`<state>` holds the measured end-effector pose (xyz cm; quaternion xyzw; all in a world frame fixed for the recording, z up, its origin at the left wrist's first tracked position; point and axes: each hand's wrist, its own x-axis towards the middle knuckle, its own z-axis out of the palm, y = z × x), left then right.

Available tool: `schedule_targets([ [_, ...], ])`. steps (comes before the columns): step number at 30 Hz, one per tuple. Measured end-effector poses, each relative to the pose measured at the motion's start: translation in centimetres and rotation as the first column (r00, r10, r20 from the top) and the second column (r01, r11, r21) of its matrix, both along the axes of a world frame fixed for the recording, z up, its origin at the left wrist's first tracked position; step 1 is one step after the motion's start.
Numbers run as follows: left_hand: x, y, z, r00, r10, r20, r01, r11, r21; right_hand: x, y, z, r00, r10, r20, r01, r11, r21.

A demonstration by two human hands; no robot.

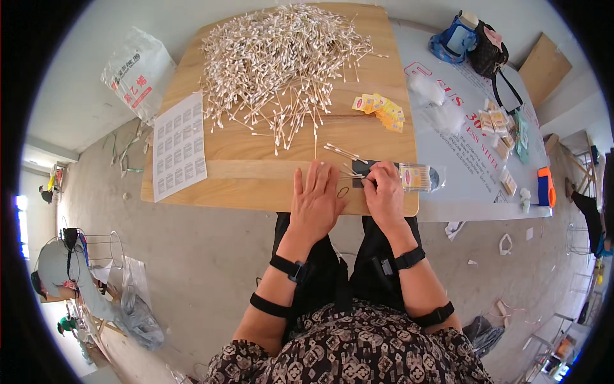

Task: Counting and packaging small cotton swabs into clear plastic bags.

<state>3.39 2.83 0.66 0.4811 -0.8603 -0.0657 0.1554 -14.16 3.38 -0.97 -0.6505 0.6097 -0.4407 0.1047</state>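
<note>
My left hand [315,200] lies flat on the wooden table [256,171], fingers stretched out and nothing gripped. Just beyond its fingertips is a single cotton swab [315,138]. Beside its thumb shows a small dark ring [343,191], perhaps a scissors handle. Fingers bent and pinched, my right hand [385,192] holds a few cotton swabs [352,174] over a dark flat piece [362,168]; the fingers partly hide them. Two or so loose swabs [344,152] lie just beyond. Touching the right hand's outer side is a clear packet of swabs [416,178] with a yellow label.
A large heap of cotton swabs [275,64] covers the table's far part. Yellow labels [382,110] are fanned at the right, a printed sheet [180,147] at the left. On the grey side table [460,160] stand bags [455,40], packs [497,123] and an orange-blue tape dispenser [545,187].
</note>
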Motion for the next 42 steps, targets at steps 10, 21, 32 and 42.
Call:
schedule_targets([
  [10,0.1,1.7,-0.1,0.999,0.003,-0.054,-0.002,1.0,0.019,0.2,-2.0,1.0,0.99,0.144,-0.004,-0.144,0.989,0.037],
  [21,-0.4,-0.7,-0.8,0.999,0.015,-0.052,-0.014,1.0,0.019,0.1,1.7,2.5,0.992,0.075,-0.1,-0.061,0.989,0.135],
  [32,-0.6,0.7,-0.1,1.0,-0.01,-0.02,0.01,0.999,0.037,-0.9,-1.1,1.5,0.987,0.043,-0.153,-0.018,0.987,0.162],
  [42,-0.5,0.8,-0.2,0.999,-0.018,0.03,0.017,0.999,0.029,-0.5,-2.8,2.3,0.963,0.269,0.011,-0.259,0.917,0.304],
])
